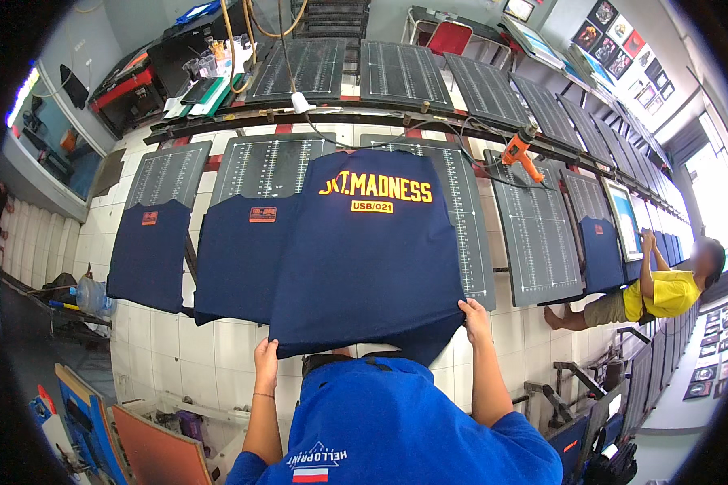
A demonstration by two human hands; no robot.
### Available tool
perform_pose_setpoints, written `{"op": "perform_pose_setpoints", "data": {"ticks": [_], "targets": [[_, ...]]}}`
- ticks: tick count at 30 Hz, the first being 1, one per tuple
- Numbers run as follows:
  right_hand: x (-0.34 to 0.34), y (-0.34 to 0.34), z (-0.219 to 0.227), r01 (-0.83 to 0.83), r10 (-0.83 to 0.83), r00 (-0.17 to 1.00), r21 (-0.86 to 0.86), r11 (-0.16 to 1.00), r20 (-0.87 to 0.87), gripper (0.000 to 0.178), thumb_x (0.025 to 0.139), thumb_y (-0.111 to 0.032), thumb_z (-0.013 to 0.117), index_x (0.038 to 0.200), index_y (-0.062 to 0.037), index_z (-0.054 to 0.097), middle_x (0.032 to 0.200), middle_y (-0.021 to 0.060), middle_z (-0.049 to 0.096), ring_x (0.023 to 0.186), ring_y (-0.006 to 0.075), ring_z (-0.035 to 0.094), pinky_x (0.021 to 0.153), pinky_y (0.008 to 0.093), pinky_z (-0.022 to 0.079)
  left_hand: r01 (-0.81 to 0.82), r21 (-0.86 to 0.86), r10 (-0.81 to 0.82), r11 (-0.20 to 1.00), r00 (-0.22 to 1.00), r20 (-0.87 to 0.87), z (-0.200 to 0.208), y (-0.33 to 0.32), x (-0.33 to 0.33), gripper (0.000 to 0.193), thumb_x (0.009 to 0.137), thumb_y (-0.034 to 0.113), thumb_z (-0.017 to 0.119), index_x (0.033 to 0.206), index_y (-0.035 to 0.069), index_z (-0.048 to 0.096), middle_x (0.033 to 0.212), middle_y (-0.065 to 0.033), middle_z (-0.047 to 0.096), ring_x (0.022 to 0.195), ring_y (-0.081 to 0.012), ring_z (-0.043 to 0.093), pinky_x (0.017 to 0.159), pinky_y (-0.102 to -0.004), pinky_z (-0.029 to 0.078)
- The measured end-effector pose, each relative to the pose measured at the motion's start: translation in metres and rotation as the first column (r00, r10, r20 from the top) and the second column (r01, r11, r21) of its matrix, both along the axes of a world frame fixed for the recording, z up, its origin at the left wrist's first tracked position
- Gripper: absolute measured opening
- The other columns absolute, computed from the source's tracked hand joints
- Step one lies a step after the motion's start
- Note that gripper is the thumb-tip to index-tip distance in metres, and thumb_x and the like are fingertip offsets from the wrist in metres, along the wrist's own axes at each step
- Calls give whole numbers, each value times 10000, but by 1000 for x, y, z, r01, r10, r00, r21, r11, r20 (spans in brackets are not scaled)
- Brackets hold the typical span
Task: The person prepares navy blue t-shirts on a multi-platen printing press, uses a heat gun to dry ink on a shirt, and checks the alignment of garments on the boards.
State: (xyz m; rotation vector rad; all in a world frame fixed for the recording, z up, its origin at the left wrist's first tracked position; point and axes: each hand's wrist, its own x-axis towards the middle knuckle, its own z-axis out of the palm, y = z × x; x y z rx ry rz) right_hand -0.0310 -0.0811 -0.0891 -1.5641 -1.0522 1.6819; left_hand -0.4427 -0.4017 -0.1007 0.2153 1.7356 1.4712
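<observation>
A navy shirt with yellow lettering near its far end is stretched out before me, partly over a dark board marked with white rulings. At its near left corner, my left hand pinches the hem. My right hand grips the cloth at the near right corner. Between my hands the near edge sags a little. To the left lie two more navy pieces, a middle one overlapped by the shirt and a far-left one, each with a small orange print and draped over its own board.
An orange heat gun with a cable rests on the rail beyond the boards. Another row of ruled boards stands farther off. At right, a person in a yellow shirt handles a framed screen. Wooden-edged panels lean at lower left.
</observation>
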Motion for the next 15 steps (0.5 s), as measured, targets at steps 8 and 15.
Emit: {"op": "perform_pose_setpoints", "data": {"ticks": [8, 15], "targets": [[13, -1, -22, -44, -3, 946, 138, 989, 324, 128, 874, -198, 672, 897, -78, 635, 739, -43, 608, 655, 80, 536, 608, 232, 422, 45, -575, -474, 817, 620, -626, -14, -1, -11, 160, 803, 111, 564, 899, -10, 606, 854, -172, 625, 829, -351, 582, 782, -435, 449], [-24, 11, 1, -203, -49, 627, 223, 954, 778, 264, 804, -226, 722, 922, -17, 613, 830, 131, 665, 799, 277, 642, 744, 388, 489, 141, -154, -195, 978, 347, -917, 40, 233, -67, 215, 892, 102, 502, 1011, -19, 634, 960, -212, 633, 945, -402, 582, 837, -471, 467]]}}
